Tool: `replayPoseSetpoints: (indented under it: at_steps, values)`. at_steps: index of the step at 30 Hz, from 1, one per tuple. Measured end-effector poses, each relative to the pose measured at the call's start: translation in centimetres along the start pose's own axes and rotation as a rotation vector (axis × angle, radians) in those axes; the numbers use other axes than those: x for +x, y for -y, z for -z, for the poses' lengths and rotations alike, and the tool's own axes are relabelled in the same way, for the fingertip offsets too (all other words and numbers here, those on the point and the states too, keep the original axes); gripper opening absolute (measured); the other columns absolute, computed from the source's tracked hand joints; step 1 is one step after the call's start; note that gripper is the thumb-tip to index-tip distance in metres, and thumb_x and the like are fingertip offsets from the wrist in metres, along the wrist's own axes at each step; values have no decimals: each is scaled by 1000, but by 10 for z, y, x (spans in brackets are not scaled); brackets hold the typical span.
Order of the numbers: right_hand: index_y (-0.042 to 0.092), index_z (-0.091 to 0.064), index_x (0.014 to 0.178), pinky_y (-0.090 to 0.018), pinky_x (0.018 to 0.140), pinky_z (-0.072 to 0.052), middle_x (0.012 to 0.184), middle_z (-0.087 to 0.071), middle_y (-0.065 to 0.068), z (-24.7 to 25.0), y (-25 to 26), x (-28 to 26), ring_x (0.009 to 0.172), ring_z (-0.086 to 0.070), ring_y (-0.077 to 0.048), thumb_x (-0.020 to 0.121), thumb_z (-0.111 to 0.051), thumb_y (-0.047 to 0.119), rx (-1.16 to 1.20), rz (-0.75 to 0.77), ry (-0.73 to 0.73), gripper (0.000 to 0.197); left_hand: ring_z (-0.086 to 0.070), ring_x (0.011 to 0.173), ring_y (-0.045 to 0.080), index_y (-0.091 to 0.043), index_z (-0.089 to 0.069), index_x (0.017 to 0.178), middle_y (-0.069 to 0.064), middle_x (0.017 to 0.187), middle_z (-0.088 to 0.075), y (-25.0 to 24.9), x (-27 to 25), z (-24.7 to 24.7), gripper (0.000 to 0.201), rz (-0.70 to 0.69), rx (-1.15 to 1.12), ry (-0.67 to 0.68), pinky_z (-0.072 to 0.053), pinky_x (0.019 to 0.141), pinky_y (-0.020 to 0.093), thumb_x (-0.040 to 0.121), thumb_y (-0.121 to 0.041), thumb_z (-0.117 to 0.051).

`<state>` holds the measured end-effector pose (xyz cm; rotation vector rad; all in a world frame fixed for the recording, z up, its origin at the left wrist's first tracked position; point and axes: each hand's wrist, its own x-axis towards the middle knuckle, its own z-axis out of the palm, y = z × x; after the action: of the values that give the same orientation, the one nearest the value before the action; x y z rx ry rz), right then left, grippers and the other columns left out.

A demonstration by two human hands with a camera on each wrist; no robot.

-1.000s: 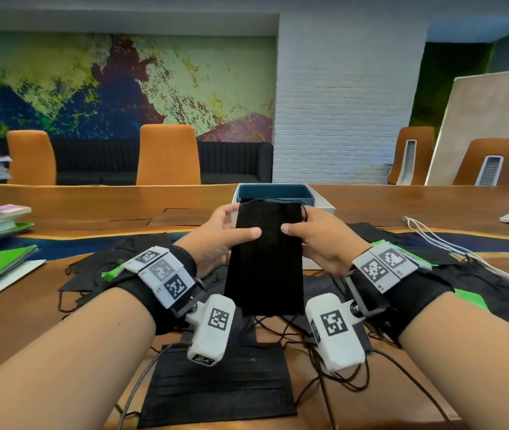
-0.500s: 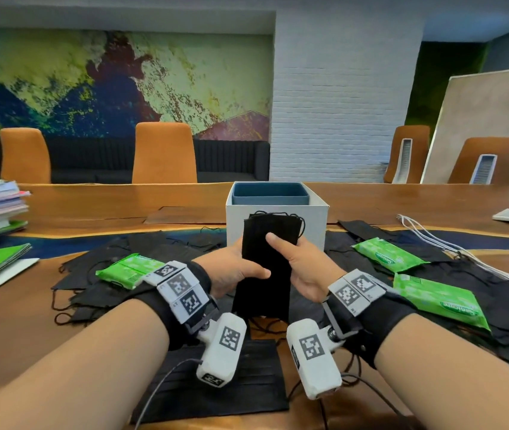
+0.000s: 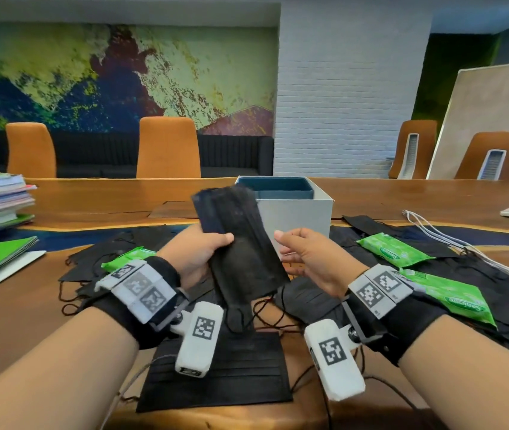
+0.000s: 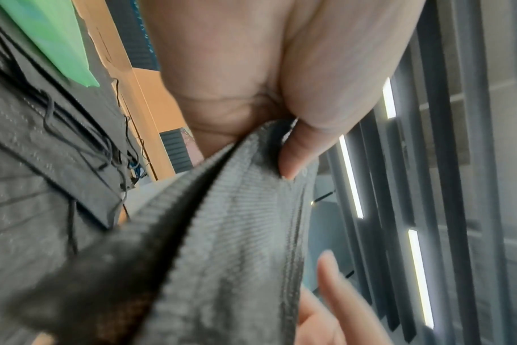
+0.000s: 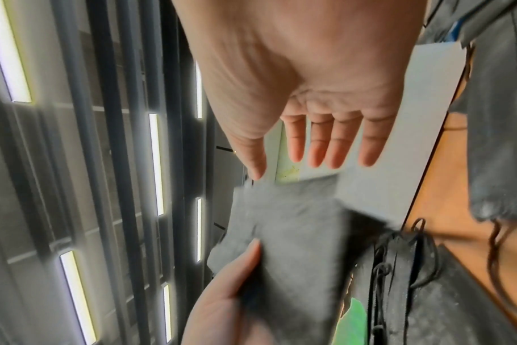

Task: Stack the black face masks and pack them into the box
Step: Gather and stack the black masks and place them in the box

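We judge the job to be near its middle. Starting at the left, a spread of loose black pleated fabric face masks lies on the long brown wooden table, round about nine o'clock from our hands, with a green plastic wipes packet lying on them. One more flat black mask lies at six o'clock, under the wrist cameras. None of these is gathered yet, and whether anything is already inside the box we cannot tell.

Our left hand is raised above the table and grips a small stack of black pleated masks, thumb pressed across the front and fingers curled behind, as the left wrist view confirms. The stack tilts, its top leaning toward eleven o'clock, its lower end hanging down with ear loops trailing. It is held just in front of the white square cardboard box with a dark blue lining, which stands open at twelve o'clock.

Our right hand hovers just beside the stack at three o'clock, holding nothing; the right wrist view shows its fingers straight and slightly spread. Farther right, more loose black masks and two more green wipes packets remain on the table.

What is left, in our view: put this stack into the box, then gather the rest.
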<state>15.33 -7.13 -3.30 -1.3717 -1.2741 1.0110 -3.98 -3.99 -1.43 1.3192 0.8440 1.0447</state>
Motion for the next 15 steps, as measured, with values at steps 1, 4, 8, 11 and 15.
replayPoseSetpoints:
  at_steps: [1,4,8,11,15]
  values:
    - [16,-54,98,-31,77,-49,95,-57,-3,3,-1,-3,88,-57,-15,92,-58,40,-55,-15,16,25,-65,86,24,-6,-61,106,15,105,-67,-3,-3,8,22,-4,-34,-23,-53,75,36,95,4,-44]
    - [15,-58,98,-26,69,-46,90,-55,-1,4,1,-13,79,-54,-13,96,-52,36,-196,-145,175,22,-68,78,23,-8,-60,103,11,94,-69,-10,-15,34,20,-18,-102,-98,-58,66,37,96,0,-43]
    - [14,-60,101,-22,60,-42,85,-55,0,-17,18,-24,69,-50,-9,95,-54,34,-451,-270,499,22,-72,67,18,-7,-61,103,6,82,-73,-21,-29,61,20,-31,-151,-127,-57,52,29,97,-3,-42]
    - [14,-62,114,-23,70,-50,93,-60,3,-42,27,-25,81,-56,-9,91,-60,37,-766,-158,558,33,-72,66,17,-6,-62,100,4,76,-74,-30,-34,72,21,-32,-168,-128,-58,53,29,97,-5,-41]
    - [22,-68,110,-35,87,-56,106,-69,0,-73,26,-19,101,-64,-19,80,-70,45,-1008,-123,609,37,-72,71,18,-5,-62,102,5,80,-74,-39,-40,79,24,-57,-184,-108,-60,62,31,96,-4,-40]
